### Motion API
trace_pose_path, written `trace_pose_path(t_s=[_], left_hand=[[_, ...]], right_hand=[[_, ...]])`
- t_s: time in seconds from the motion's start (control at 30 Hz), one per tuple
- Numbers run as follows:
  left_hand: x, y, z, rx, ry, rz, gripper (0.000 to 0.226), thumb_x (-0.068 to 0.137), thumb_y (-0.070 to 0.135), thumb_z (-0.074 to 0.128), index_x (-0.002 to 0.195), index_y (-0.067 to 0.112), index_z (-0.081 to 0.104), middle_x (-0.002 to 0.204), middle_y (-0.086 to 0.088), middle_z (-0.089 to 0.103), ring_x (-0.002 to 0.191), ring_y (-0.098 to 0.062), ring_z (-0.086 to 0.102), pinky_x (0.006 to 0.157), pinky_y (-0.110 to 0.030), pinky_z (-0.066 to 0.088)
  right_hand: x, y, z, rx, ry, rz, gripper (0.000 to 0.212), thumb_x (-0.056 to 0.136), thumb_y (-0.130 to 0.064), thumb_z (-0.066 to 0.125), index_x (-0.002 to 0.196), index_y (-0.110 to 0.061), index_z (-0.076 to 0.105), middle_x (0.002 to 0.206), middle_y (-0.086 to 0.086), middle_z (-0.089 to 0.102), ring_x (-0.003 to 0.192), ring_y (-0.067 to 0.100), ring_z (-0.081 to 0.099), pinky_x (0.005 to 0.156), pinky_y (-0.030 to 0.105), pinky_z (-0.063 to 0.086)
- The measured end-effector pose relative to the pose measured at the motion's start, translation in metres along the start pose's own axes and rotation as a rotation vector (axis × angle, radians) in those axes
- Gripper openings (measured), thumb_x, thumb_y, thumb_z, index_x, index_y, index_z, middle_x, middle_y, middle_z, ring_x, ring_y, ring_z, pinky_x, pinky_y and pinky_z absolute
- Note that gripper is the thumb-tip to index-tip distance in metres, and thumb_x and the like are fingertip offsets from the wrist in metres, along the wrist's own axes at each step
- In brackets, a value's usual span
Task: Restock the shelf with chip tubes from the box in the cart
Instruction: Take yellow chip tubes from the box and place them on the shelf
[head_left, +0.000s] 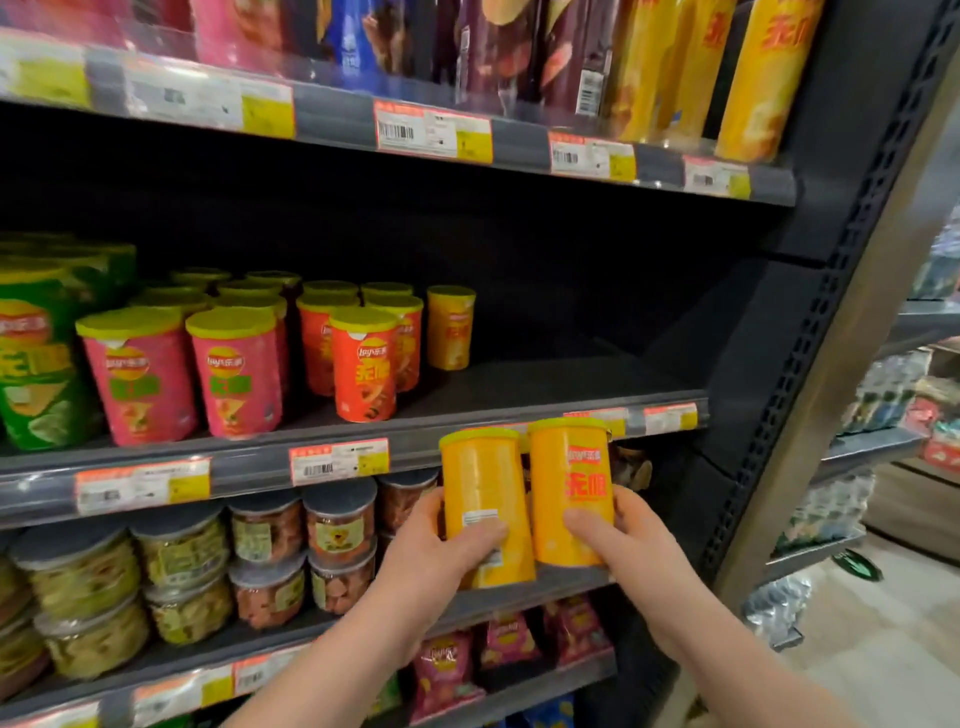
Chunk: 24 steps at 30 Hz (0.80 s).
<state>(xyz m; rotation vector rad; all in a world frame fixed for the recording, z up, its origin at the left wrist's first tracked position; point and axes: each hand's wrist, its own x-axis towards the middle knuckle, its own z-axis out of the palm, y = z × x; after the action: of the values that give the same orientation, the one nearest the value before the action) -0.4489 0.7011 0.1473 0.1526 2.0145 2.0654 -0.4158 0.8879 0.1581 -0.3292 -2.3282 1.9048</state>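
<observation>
I hold two short yellow chip tubes side by side, just below the front edge of the middle shelf (519, 384). My left hand (441, 561) grips the left yellow tube (485, 488), its back label facing me. My right hand (623, 540) grips the right yellow tube (569, 483), logo facing me. Both stand upright and touch each other. One yellow tube (451, 326) stands alone far back on that shelf. Red tubes (363, 364), pink tubes (234, 374) and green tubes (36, 358) fill its left part. The box and cart are out of view.
The right half of the middle shelf is bare. Tall yellow tubes (753, 78) stand on the shelf above. Clear snack tubs (265, 545) sit on the shelf below, with pink bags (509, 644) under them. The dark upright (831, 312) closes the shelf's right end.
</observation>
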Motion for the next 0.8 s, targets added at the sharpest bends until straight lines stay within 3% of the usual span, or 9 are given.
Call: trace_pose_path(t_s=[0.13, 0.27, 0.37, 0.47, 0.53, 0.67, 0.8], left_hand=[[0.019, 0.007, -0.010, -0.037, 0.051, 0.016, 0.035, 0.080, 0.030, 0.072, 0.108, 0.035, 0.050, 0.102, 0.009, 0.069, 0.089, -0.010, 0.068, 0.073, -0.025, 0.052], [0.037, 0.015, -0.015, -0.024, 0.093, 0.053, 0.050, 0.077, 0.032, 0.075, 0.120, 0.029, 0.051, 0.104, 0.005, 0.070, 0.089, -0.011, 0.069, 0.073, -0.027, 0.054], [0.050, 0.023, -0.017, -0.007, 0.154, 0.067, 0.077, 0.049, 0.052, 0.076, 0.119, 0.032, 0.053, 0.101, 0.007, 0.072, 0.091, -0.013, 0.069, 0.085, -0.039, 0.055], [0.062, 0.029, -0.016, -0.032, 0.246, 0.093, 0.078, 0.039, 0.052, 0.073, 0.112, 0.034, 0.055, 0.093, 0.010, 0.074, 0.086, -0.011, 0.070, 0.080, -0.034, 0.056], [0.067, 0.034, -0.014, -0.048, 0.288, 0.099, 0.068, 0.045, 0.043, 0.078, 0.108, 0.035, 0.055, 0.090, 0.010, 0.074, 0.082, -0.010, 0.071, 0.071, -0.029, 0.055], [0.079, 0.042, -0.009, -0.071, 0.390, 0.110, 0.038, 0.079, 0.017, 0.076, 0.105, 0.036, 0.054, 0.092, 0.006, 0.072, 0.076, -0.007, 0.070, 0.054, -0.015, 0.050], [0.087, 0.043, -0.006, -0.091, 0.453, 0.138, 0.041, 0.075, 0.021, 0.080, 0.105, 0.033, 0.055, 0.087, 0.006, 0.074, 0.075, -0.006, 0.070, 0.056, -0.016, 0.050]], right_hand=[[0.038, -0.024, 0.000, -0.002, -0.004, -0.083, 0.038, 0.083, -0.028, 0.069, 0.118, -0.025, 0.055, 0.105, -0.008, 0.069, 0.094, 0.007, 0.066, 0.072, 0.020, 0.049], [0.093, -0.049, -0.001, -0.017, -0.004, -0.145, 0.049, 0.082, -0.029, 0.070, 0.124, -0.023, 0.046, 0.112, -0.005, 0.063, 0.100, 0.012, 0.062, 0.079, 0.027, 0.048], [0.141, -0.061, 0.001, -0.072, 0.007, -0.155, 0.056, 0.081, -0.031, 0.071, 0.129, -0.021, 0.044, 0.118, 0.000, 0.060, 0.106, 0.020, 0.059, 0.093, 0.042, 0.047], [0.185, -0.069, 0.006, -0.095, -0.038, -0.171, 0.046, 0.080, -0.025, 0.073, 0.117, -0.022, 0.046, 0.117, 0.005, 0.061, 0.103, 0.022, 0.060, 0.094, 0.043, 0.048], [0.211, -0.073, 0.009, -0.104, -0.063, -0.204, 0.048, 0.078, -0.019, 0.075, 0.116, -0.021, 0.046, 0.116, 0.006, 0.061, 0.101, 0.022, 0.060, 0.090, 0.038, 0.048], [0.255, -0.075, 0.015, -0.150, -0.121, -0.222, 0.061, 0.075, -0.017, 0.079, 0.125, -0.016, 0.045, 0.114, 0.003, 0.056, 0.104, 0.023, 0.057, 0.084, 0.032, 0.044], [0.291, -0.068, 0.022, -0.157, -0.185, -0.235, 0.066, 0.074, -0.010, 0.079, 0.130, -0.012, 0.043, 0.128, 0.011, 0.057, 0.115, 0.027, 0.056, 0.091, 0.034, 0.044]])
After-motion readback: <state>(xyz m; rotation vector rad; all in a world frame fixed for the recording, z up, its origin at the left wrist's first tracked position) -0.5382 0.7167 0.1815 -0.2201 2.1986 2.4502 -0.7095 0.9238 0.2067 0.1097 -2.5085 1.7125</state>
